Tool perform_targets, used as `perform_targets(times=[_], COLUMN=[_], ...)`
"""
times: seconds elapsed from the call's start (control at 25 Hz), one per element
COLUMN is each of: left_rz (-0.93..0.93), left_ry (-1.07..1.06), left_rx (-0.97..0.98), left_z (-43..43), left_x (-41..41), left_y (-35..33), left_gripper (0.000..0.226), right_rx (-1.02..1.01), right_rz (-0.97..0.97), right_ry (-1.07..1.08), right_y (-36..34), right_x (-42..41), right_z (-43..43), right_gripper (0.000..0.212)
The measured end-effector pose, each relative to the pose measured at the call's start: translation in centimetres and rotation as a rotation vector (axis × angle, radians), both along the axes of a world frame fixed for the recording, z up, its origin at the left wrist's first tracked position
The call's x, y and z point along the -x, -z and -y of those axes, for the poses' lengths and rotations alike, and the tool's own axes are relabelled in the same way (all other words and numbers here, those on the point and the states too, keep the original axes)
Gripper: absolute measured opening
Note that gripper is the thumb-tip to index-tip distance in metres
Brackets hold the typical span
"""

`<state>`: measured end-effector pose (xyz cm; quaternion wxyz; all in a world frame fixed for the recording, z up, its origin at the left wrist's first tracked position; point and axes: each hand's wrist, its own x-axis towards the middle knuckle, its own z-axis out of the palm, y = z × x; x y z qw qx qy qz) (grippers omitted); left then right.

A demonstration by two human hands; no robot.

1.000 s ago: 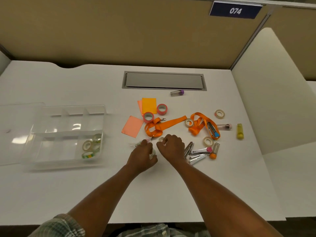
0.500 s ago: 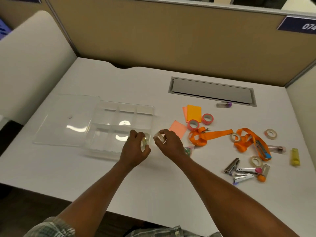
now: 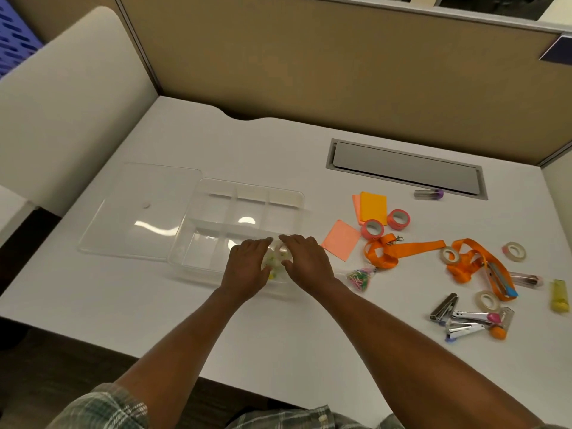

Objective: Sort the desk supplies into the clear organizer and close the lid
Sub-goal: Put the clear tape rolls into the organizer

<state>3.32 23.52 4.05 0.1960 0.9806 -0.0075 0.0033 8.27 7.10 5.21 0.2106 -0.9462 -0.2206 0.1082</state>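
Observation:
The clear organizer [image 3: 198,209] stands on the white desk, its lid [image 3: 139,212] lying flat to its left. My left hand [image 3: 247,266] and my right hand [image 3: 306,261] hover side by side over its near right compartment, fingers stretched out. Small tape rolls [image 3: 277,258] lie in that compartment between the two hands, partly hidden by them. To the right lie two pink tape rolls [image 3: 373,229], orange lanyards [image 3: 405,246], a bag of coloured paper clips [image 3: 359,278], sticky notes [image 3: 373,207] and white tape rolls [image 3: 513,251].
Staplers and staple removers [image 3: 461,320] cluster at the near right, beside a yellow item [image 3: 560,297]. A purple-capped tube [image 3: 428,193] lies by the grey cable hatch [image 3: 405,167]. Partition walls close the back and left.
Both hands picked up small tape rolls from the pile and carried them left to the organizer. Their fingers have since spread over the near right compartment. The view swung left.

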Motion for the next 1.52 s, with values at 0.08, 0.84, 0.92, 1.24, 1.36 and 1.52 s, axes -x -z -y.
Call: perform_targets(times=[0.08, 0.84, 0.92, 1.24, 1.36, 1.52], left_rz=[-0.012, 0.041, 0.008, -0.152, -0.17, -0.143], left_ry=[0.001, 0.28, 0.328, 0.462, 0.463, 0.495], left_rx=[0.012, 0.027, 0.029, -0.113, -0.11, -0.141], left_z=[-0.1, 18.1, 21.6, 31.1, 33.8, 37.0], left_x=[0.1, -3.7, -3.9, -4.6, -5.9, -8.5], left_y=[0.0, -0.8, -0.3, 3.1, 3.3, 3.2], left_gripper=[0.061, 0.051, 0.053, 0.06, 0.059, 0.057], right_rx=[-0.007, 0.003, 0.056, 0.263, 0.338, 0.344], right_rz=[-0.04, 0.0, 0.003, -0.014, -0.065, -0.112], right_ry=[0.013, 0.431, 0.483, 0.685, 0.736, 0.743], right_y=[0.3, 0.7, 0.7, 1.0, 1.4, 1.8], right_x=[0.1, 2.6, 2.9, 2.4, 1.5, 0.3], right_z=[0.1, 19.0, 22.9, 34.9, 37.4, 38.4], right_gripper=[0.064, 0.053, 0.054, 0.051, 0.05, 0.046])
